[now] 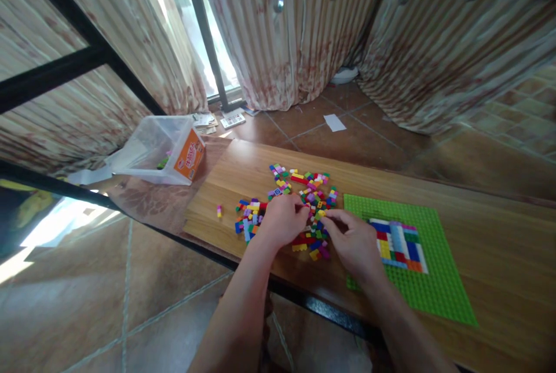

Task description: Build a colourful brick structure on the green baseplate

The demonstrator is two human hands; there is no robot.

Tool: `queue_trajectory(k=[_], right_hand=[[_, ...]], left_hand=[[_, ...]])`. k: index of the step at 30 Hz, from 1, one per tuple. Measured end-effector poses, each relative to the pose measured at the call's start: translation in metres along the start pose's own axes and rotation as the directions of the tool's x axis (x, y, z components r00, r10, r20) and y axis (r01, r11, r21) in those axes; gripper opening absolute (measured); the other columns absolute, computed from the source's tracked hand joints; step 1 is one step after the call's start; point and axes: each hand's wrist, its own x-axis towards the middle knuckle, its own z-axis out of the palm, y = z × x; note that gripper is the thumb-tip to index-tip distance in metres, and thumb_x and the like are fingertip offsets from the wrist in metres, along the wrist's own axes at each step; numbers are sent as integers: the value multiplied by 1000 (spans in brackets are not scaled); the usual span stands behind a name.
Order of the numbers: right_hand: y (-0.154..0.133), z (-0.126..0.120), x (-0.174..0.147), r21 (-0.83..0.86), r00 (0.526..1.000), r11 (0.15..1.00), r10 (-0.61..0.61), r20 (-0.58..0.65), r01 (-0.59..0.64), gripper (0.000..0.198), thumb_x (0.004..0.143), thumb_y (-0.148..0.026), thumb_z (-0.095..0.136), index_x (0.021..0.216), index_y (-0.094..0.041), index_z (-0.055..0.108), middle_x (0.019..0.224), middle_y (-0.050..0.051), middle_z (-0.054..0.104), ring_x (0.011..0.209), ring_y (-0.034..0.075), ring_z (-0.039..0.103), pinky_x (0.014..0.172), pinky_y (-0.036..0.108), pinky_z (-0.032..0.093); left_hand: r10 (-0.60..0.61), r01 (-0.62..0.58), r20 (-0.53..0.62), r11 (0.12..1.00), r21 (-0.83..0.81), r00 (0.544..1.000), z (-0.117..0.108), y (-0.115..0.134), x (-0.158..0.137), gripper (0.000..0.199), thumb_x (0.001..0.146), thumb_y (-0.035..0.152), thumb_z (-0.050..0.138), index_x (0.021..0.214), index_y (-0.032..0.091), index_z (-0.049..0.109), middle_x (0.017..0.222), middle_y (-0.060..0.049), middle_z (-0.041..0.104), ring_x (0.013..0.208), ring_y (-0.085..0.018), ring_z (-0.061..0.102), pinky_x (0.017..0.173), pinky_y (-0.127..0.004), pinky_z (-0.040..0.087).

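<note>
Many small toy bricks [304, 179] in mixed colours lie in a loose pile on the wooden table. My left hand [283, 219] is over the middle of this pile, fingers curled together at the bricks; what they hold, if anything, is hidden. At the pile's right side, the thumb and fingertips of my right hand [354, 242] pinch a small yellow brick [322, 214]. Beside that hand lies a green baseplate [447, 280], carrying a flat patch of joined bricks [399, 245] in white, blue, red, yellow and orange. My right hand covers part of the baseplate's left edge.
A clear plastic bin [152, 150] with an orange label stands past the table's left end. One small pink and yellow piece [219, 211] lies apart on the table [208, 187]. Papers [232, 121] rest on the tiled floor before the curtains [278, 43].
</note>
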Motion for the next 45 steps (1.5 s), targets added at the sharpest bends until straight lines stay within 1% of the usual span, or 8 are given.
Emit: queue_trajectory(k=[6, 9, 13, 17, 21, 24, 32, 45], right_hand=[[0, 3, -2, -93, 996, 992, -90, -1, 90, 19, 83, -35, 64, 93, -20, 72, 91, 6, 72, 77, 20, 67, 72, 34, 52], [-6, 1, -7, -71, 979, 977, -202, 11, 202, 14, 87, -30, 62, 90, -21, 72, 91, 5, 72, 81, 18, 67, 75, 32, 52], [-17, 0, -19, -58, 915, 926, -357, 190, 373, 12, 89, -24, 60, 87, -23, 72, 92, 4, 70, 86, 17, 65, 77, 30, 51], [-17, 7, -30, -155, 838, 855, -424, 344, 496, 10, 87, -21, 63, 89, -24, 72, 100, 6, 68, 96, 22, 60, 83, 36, 49], [-14, 15, -33, -233, 828, 823, -414, 379, 518, 13, 86, -17, 64, 93, -24, 72, 100, 7, 66, 96, 23, 56, 82, 38, 48], [-13, 20, -32, -251, 823, 804, -439, 361, 539, 11, 87, -17, 62, 91, -23, 71, 98, 7, 65, 93, 22, 55, 80, 36, 48], [-13, 33, -28, -349, 802, 724, -505, 318, 595, 16, 93, -18, 55, 84, -18, 68, 89, 7, 65, 87, 20, 52, 78, 34, 44], [-10, 32, -29, -344, 798, 721, -515, 313, 601, 10, 91, -21, 60, 87, -20, 69, 95, 7, 66, 92, 21, 53, 81, 35, 46]], left_hand=[[-21, 21, -21, 1000, 15, 1000, 0, -9, 1, 15, 81, 20, 60, 72, 17, 71, 70, -2, 69, 66, -15, 59, 64, -25, 40], [-33, 34, -59, 999, 19, 998, -4, -12, 2, 15, 80, 16, 59, 75, 18, 72, 71, -2, 70, 67, -15, 60, 66, -25, 41], [-25, 23, -132, 1000, -14, 991, -12, -19, 2, 20, 82, 13, 54, 77, 17, 73, 75, -3, 72, 71, -15, 62, 67, -24, 42], [-43, 39, -224, 999, -22, 974, -22, -28, 2, 21, 85, 18, 53, 77, 16, 73, 75, -4, 72, 71, -15, 62, 67, -24, 42], [-138, 136, -272, 990, -27, 952, -31, -34, 1, 22, 86, 21, 53, 76, 15, 72, 72, -4, 71, 68, -14, 61, 63, -24, 40], [-160, 157, -269, 987, -32, 950, -32, -33, 1, 21, 86, 22, 54, 80, 16, 74, 77, -5, 73, 71, -15, 62, 65, -24, 42], [-88, 89, -233, 996, -4, 968, -26, -29, 2, 22, 87, 23, 54, 84, 17, 75, 83, -6, 75, 74, -16, 64, 67, -25, 44], [-51, 54, -214, 998, 10, 975, -23, -31, 5, 22, 87, 24, 53, 87, 17, 74, 85, -7, 75, 75, -17, 65, 67, -25, 45]])
